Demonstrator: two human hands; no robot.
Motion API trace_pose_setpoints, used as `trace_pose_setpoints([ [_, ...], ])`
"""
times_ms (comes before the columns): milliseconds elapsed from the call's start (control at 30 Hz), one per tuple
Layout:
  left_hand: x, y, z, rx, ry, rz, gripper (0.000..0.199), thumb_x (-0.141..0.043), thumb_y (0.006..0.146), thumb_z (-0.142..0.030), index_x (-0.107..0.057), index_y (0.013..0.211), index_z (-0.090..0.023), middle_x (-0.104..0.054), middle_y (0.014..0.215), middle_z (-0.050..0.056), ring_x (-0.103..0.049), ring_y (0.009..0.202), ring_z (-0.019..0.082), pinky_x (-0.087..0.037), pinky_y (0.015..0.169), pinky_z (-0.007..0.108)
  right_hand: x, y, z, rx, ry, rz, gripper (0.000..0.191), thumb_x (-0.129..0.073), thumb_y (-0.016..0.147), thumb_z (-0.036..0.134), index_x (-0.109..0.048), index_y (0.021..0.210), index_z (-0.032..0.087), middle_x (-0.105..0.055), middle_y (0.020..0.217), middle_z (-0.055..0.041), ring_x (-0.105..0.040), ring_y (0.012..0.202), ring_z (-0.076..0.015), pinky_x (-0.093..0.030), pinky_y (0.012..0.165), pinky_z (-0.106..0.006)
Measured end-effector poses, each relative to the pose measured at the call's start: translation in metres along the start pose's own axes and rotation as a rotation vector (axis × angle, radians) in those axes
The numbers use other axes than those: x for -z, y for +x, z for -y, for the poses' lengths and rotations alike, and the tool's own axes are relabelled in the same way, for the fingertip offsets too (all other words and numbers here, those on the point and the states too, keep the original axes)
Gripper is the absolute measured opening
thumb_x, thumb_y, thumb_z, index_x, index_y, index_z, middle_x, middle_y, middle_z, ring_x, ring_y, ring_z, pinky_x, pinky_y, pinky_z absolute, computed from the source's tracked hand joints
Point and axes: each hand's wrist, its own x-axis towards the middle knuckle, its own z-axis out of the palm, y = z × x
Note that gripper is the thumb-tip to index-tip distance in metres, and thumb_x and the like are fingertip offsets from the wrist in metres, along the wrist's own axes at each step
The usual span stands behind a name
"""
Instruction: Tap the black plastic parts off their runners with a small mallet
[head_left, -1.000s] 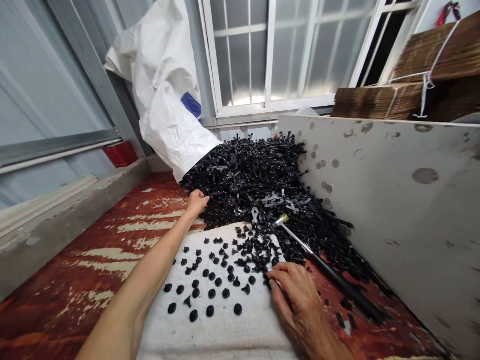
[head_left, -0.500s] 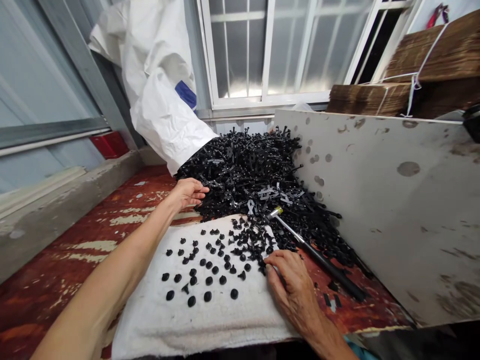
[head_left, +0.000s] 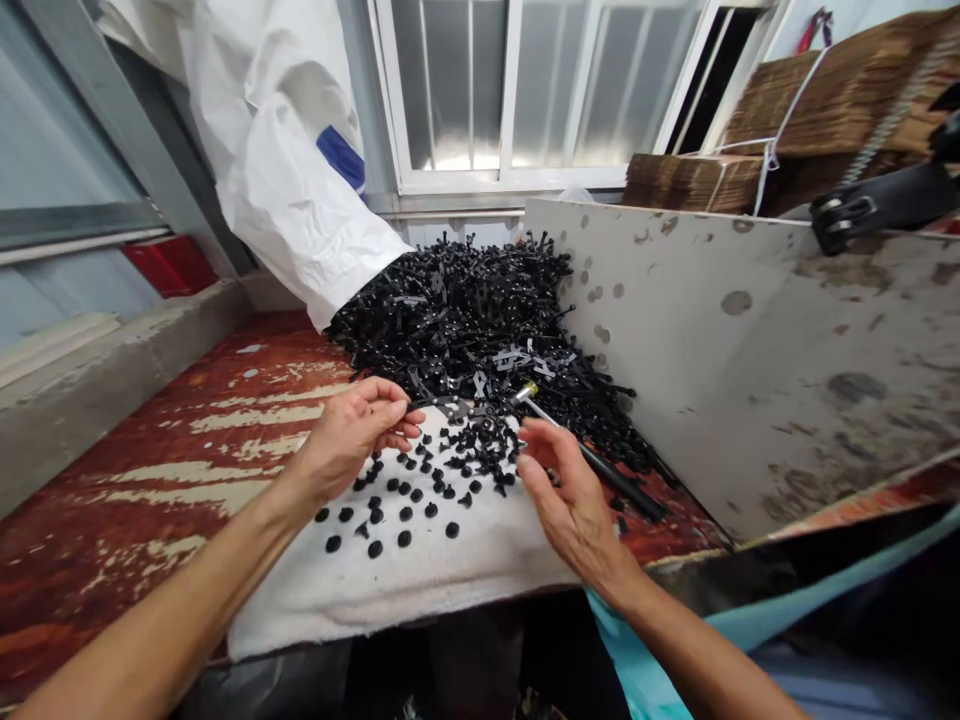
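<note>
My left hand is above the far left part of the white cloth, thumb and fingers pinched on a thin black flat strip that points right toward the pile. My right hand hovers at the cloth's right side, fingers curled toward the thumb; anything between the tips is too small to make out. Between the hands lie many small black round-headed pieces, spread out near me and heaped farther back. Behind them rises a large pile of black linked metal parts.
A hammer with a yellow-tipped head lies right of the cloth, partly behind my right hand. A white sack opens onto the pile. A grey board walls the right side. Tied cardboard stacks stand behind it. The red tabletop is worn.
My left hand has come back from the pile's edge toward the cloth, now with a black strip. My right hand has lifted off the small pieces. The view has shifted.
</note>
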Motion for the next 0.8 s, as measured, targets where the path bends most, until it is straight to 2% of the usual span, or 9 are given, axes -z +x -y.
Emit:
trace_pose_setpoints([
  [100, -0.011, -0.037, 0.019, 0.019, -0.021, -0.001, 0.042, -0.082, 0.059, -0.043, -0.057, 0.080, -0.017, -0.072, 0.071, 0.005, -0.067, 0.061, 0.017, -0.055, 0.054, 0.026, -0.012, 0.007, 0.018, -0.255, 0.373, 0.153, 0.026, -0.056, 0.088, 0.041, -0.054, 0.105, 0.021, -0.064, 0.087, -0.0028, -0.064, 0.074, -0.0154, -0.055, 0.067, -0.031],
  [167, -0.010, -0.060, 0.028, 0.008, 0.127, 0.028, 0.034, -0.073, 0.068, -0.048, -0.058, 0.078, -0.019, -0.071, 0.071, 0.005, -0.066, 0.062, 0.019, -0.055, 0.055, 0.029, -0.017, 0.007, 0.026, -0.313, 0.498, 0.215, 0.021, -0.053, 0.090, 0.042, -0.053, 0.091, 0.021, -0.058, 0.067, 0.0031, -0.059, 0.058, -0.0122, -0.051, 0.058, -0.027],
  [233, -0.004, -0.082, 0.030, -0.142, 0.446, -0.004, 0.026, -0.067, 0.074, -0.046, -0.062, 0.078, -0.021, -0.070, 0.073, 0.005, -0.067, 0.068, 0.022, -0.055, 0.064, 0.034, -0.018, 0.003, 0.034, -0.280, 0.450, 0.255, 0.018, -0.051, 0.092, 0.038, -0.054, 0.087, 0.021, -0.052, 0.059, 0.0063, -0.052, 0.050, -0.0095, -0.046, 0.054, -0.024],
  [333, 0.007, -0.110, 0.020, -0.530, 0.924, -0.189, 0.017, -0.066, 0.076, -0.037, -0.068, 0.087, -0.024, -0.072, 0.093, 0.009, -0.064, 0.094, 0.029, -0.049, 0.089, 0.042, -0.017, -0.009, 0.049, -0.134, 0.275, 0.410, 0.008, -0.054, 0.090, 0.027, -0.057, 0.087, 0.020, -0.050, 0.063, 0.0063, -0.046, 0.053, -0.0079, -0.040, 0.054, -0.022],
  [400, 0.010, -0.123, 0.013, -0.635, 1.010, -0.145, 0.016, -0.062, 0.079, -0.035, -0.067, 0.091, -0.024, -0.071, 0.099, 0.010, -0.062, 0.099, 0.030, -0.046, 0.091, 0.042, -0.020, -0.018, 0.061, -0.081, 0.293, 0.542, 0.004, -0.056, 0.087, 0.023, -0.058, 0.088, 0.021, -0.054, 0.071, 0.0041, -0.050, 0.062, -0.0090, -0.043, 0.059, -0.022],
  [467, 0.010, -0.133, 0.013, -0.485, 0.950, 0.076, 0.014, -0.054, 0.085, -0.035, -0.063, 0.090, -0.026, -0.070, 0.086, 0.007, -0.064, 0.083, 0.026, -0.048, 0.079, 0.036, -0.027, -0.030, 0.068, -0.120, 0.413, 0.592, 0.006, -0.058, 0.084, 0.024, -0.057, 0.089, 0.021, -0.058, 0.079, 0.0026, -0.052, 0.066, -0.0095, -0.044, 0.061, -0.023],
  [533, 0.009, -0.142, 0.022, -0.213, 0.818, 0.257, 0.015, -0.047, 0.090, -0.037, -0.059, 0.090, -0.027, -0.065, 0.070, 0.001, -0.059, 0.064, 0.019, -0.046, 0.065, 0.029, -0.036, -0.044, 0.067, -0.250, 0.517, 0.564, 0.012, -0.059, 0.083, 0.027, -0.053, 0.092, 0.022, -0.055, 0.071, 0.0052, -0.049, 0.055, -0.0078, -0.042, 0.052, -0.021],
  [633, 0.009, -0.153, 0.046, 0.053, 0.593, 0.301, 0.020, -0.046, 0.092, -0.042, -0.055, 0.090, -0.025, -0.061, 0.068, -0.002, -0.053, 0.061, 0.015, -0.042, 0.061, 0.025, -0.048, -0.064, 0.055, -0.478, 0.594, 0.490, 0.020, -0.063, 0.080, 0.033, -0.047, 0.087, 0.023, -0.044, 0.051, 0.0124, -0.038, 0.038, -0.0058, -0.031, 0.039, -0.017],
  [800, 0.005, -0.159, 0.076, 0.214, 0.299, 0.326, 0.036, -0.049, 0.088, -0.056, -0.058, 0.094, -0.021, -0.065, 0.079, 0.001, -0.056, 0.066, 0.013, -0.044, 0.062, 0.024, -0.055, -0.079, 0.045, -0.630, 0.694, 0.405, 0.029, -0.069, 0.076, 0.041, -0.046, 0.075, 0.022, -0.052, 0.052, 0.0089, -0.051, 0.041, -0.0079, -0.039, 0.042, -0.019],
])
